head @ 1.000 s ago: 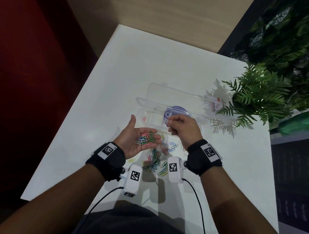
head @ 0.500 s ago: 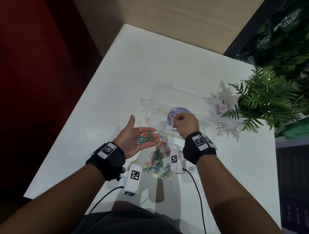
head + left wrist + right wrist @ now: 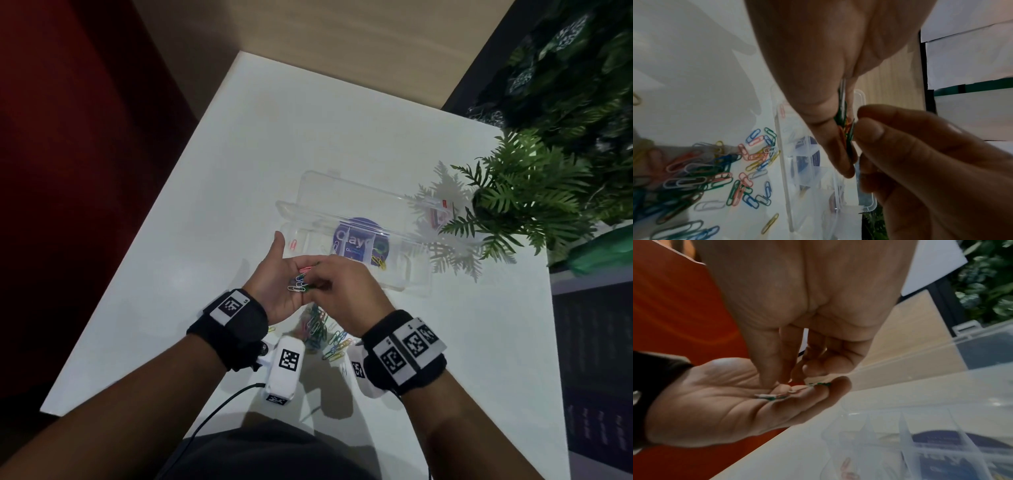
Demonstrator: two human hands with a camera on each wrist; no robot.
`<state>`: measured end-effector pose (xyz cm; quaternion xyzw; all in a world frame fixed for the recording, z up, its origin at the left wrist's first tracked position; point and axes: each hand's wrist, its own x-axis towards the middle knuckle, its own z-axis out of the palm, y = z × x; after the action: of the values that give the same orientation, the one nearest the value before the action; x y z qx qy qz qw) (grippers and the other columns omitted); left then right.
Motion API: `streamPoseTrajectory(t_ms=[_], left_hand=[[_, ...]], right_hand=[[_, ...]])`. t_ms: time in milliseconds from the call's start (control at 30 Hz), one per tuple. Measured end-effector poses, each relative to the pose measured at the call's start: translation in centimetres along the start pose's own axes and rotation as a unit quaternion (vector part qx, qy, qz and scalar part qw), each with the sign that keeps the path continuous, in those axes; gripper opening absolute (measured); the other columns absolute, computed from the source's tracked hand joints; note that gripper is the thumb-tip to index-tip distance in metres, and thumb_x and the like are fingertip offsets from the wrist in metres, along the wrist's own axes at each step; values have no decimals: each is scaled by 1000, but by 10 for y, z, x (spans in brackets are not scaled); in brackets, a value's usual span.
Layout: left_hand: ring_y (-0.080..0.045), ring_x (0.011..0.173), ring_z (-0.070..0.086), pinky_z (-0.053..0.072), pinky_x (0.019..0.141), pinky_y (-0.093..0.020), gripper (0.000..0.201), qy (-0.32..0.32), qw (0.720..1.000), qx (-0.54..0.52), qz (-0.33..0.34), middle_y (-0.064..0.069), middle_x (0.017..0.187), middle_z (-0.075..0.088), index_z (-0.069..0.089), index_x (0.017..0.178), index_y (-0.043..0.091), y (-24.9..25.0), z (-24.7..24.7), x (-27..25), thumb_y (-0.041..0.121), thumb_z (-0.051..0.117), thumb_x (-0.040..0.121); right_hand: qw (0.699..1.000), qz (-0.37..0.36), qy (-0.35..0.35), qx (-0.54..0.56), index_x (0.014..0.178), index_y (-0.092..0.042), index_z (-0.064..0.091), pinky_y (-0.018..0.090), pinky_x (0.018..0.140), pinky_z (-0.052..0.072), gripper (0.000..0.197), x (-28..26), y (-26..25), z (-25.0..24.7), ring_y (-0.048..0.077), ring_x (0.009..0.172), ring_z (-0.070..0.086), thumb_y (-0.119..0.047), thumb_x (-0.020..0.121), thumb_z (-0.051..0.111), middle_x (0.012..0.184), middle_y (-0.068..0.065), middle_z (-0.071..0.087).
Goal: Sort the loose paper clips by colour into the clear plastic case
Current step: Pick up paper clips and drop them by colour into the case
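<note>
Right grip (image 3: 337, 286) is pinched on one clip (image 3: 851, 129) in the flat, unclenched left palm (image 3: 274, 284); light, slippery wire, best nipped across its loops.

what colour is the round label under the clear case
Purple-blue with pale lettering; the round label shows best in the head view, through the clear case.

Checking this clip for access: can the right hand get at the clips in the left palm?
Probably yes. The left hand lies palm up with the clips uncovered, and the right hand has its fingertips down among them already.
</note>
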<state>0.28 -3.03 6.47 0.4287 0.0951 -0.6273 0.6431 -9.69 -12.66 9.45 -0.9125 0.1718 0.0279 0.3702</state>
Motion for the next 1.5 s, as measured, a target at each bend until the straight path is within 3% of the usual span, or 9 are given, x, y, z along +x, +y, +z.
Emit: streamPoseTrajectory(t_ms=[133, 267, 500, 667, 800, 867, 1033, 1167, 1500], left_hand=[[-24, 78, 69, 58, 68, -29, 97, -19, 1000, -14, 2, -18, 92, 68, 61, 118, -2, -2, 4, -2, 73, 8, 88], [-22, 72, 70, 53, 52, -23, 101, -18, 1000, -24, -2, -19, 96, 69, 60, 119, -4, -5, 2, -1, 76, 7, 86], [-23, 93, 68, 53, 69, -24, 100, 4, 1000, 2, -19, -19, 117, 66, 71, 106, 2, -10, -8, -1, 77, 9, 85], [-29, 100, 66, 57, 83, -34, 99, 7, 1000, -12, -2, -22, 114, 65, 60, 119, -4, -10, -7, -2, 75, 12, 87], [-35, 119, 57, 55, 87, -40, 100, -4, 1000, -25, 10, -25, 125, 60, 54, 125, -7, -9, -7, -2, 75, 12, 87], [-34, 113, 61, 56, 86, -39, 100, -6, 1000, -17, 9, -25, 123, 61, 56, 124, -7, -9, -7, -1, 75, 11, 87], [-25, 86, 65, 54, 78, -31, 97, -5, 1000, -9, -6, -22, 117, 57, 60, 121, -2, -8, -4, -1, 76, 12, 86], [-19, 70, 65, 49, 67, -25, 97, -11, 1000, -10, -7, -19, 117, 54, 56, 126, -1, -8, -1, -3, 75, 11, 86], [-24, 92, 65, 57, 82, -32, 92, -4, 1000, -3, -3, -16, 109, 64, 63, 113, -2, -10, 0, -2, 72, 14, 90]], right_hand=[[998, -17, -4, -54, 97, -15, 72, 33, 84, 49, 22, 1, -1, 2, 18, 102, 58, -10, 78, 64, 114, -1, 64], [995, -35, -21, -92, 97, -16, 71, 36, 85, 49, 18, 1, -3, 11, 19, 108, 55, -16, 82, 61, 118, -1, 62], [995, -56, -25, -79, 85, -11, 67, 38, 79, 48, 15, -7, -7, 25, 23, 102, 54, -9, 83, 52, 111, 3, 63], [990, 56, 59, 114, 87, -20, 61, 30, 68, 50, 12, -10, -3, 13, 10, 69, 56, -8, 87, 58, 77, -4, 62], [990, 41, 87, 101, 94, -21, 69, 16, 69, 43, 24, -8, 11, 5, 8, 74, 55, -3, 88, 54, 83, -1, 60], [997, 13, 58, 48, 94, -17, 71, 11, 68, 38, 22, -8, 11, 5, 11, 77, 53, -4, 87, 55, 86, -2, 56], [996, -22, -6, -88, 103, -16, 69, 33, 77, 48, 21, -6, 2, 8, 20, 93, 58, -15, 87, 55, 105, 0, 58], [992, 11, -10, -122, 109, -19, 66, 32, 78, 49, 23, -4, -3, 10, 18, 96, 56, -26, 89, 55, 108, 0, 56], [997, 40, 42, -55, 92, -13, 63, 32, 69, 45, 16, -3, -3, 8, 18, 79, 54, -19, 94, 48, 90, 5, 58]])
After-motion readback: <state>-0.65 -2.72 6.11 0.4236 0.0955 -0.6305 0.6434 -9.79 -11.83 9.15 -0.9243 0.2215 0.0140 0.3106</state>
